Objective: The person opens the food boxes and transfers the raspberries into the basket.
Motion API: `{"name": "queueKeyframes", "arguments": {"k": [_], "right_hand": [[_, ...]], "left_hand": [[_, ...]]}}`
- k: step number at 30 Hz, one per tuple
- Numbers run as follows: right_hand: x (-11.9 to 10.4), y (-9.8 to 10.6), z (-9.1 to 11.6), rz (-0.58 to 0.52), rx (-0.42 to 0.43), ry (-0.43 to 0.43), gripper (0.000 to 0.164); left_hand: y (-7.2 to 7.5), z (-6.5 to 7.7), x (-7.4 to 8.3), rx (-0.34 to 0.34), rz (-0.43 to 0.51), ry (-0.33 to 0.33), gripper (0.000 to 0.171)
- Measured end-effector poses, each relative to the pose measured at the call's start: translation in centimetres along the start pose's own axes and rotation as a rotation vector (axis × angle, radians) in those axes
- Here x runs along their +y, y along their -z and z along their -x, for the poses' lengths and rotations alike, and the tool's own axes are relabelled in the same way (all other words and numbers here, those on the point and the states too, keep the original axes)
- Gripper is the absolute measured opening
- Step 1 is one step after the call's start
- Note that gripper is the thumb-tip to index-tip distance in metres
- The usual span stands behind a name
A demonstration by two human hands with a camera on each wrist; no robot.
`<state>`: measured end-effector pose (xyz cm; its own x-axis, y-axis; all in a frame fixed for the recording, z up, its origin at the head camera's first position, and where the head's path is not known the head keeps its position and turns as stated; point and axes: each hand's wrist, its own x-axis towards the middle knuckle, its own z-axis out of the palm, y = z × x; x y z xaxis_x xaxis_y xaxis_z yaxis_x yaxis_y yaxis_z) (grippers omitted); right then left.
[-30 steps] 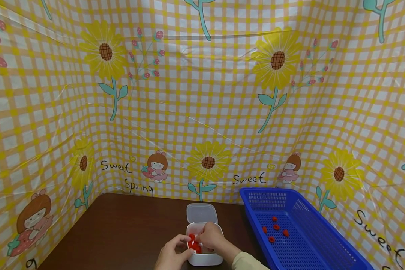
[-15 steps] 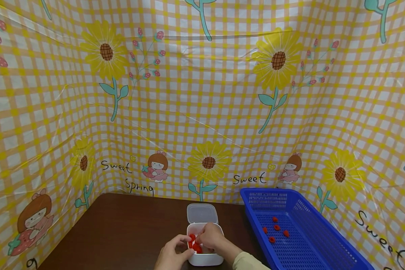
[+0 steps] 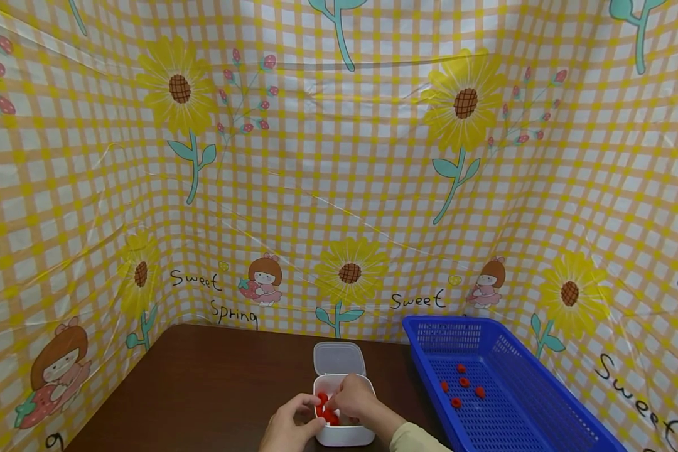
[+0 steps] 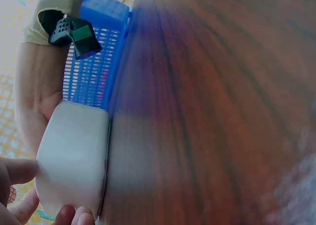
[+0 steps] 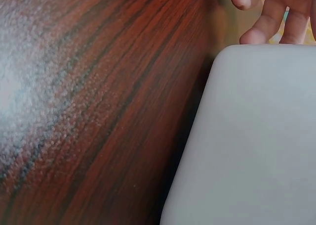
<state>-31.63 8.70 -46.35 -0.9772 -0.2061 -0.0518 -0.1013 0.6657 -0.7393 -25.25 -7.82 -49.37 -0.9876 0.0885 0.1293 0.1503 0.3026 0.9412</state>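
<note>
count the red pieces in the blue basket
5: rearmost piece, middle piece just in front of it, leftmost piece, rightmost piece, and nearest piece. The blue basket runs out of frame at the bottom, so more may be hidden.

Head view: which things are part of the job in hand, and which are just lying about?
In the job:
- white container, gripped by the left hand, right hand in it
- red pieces inside
- blue basket, probably: similar red pieces in it

Not in the job:
- checked cloth, backdrop
- brown table, support only
</note>
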Motion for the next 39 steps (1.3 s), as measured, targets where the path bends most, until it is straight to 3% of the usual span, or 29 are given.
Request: {"name": "queueKeyframes", "arguments": {"k": [18, 23, 31, 39], "right_hand": [[0.3, 0.0, -0.2, 0.075, 0.035, 0.079, 0.032], [0.1, 0.2, -0.1, 0.048, 0.006, 0.056, 0.031], [-0.4, 0.4, 0.6, 0.005, -0.013, 0.117, 0.026], [-1.5, 1.3, 0.8, -0.042, -0.066, 0.184, 0.024]], "left_hand": [[0.0, -0.1, -0.1, 0.013, -0.019, -0.022, 0.031], [0.0, 0.0, 0.0, 0.013, -0.022, 0.002, 0.03], [0.0, 0.1, 0.0, 0.001, -0.012, 0.023, 0.03], [-0.1, 0.0, -0.2, 0.013, -0.039, -0.024, 0.029]]}}
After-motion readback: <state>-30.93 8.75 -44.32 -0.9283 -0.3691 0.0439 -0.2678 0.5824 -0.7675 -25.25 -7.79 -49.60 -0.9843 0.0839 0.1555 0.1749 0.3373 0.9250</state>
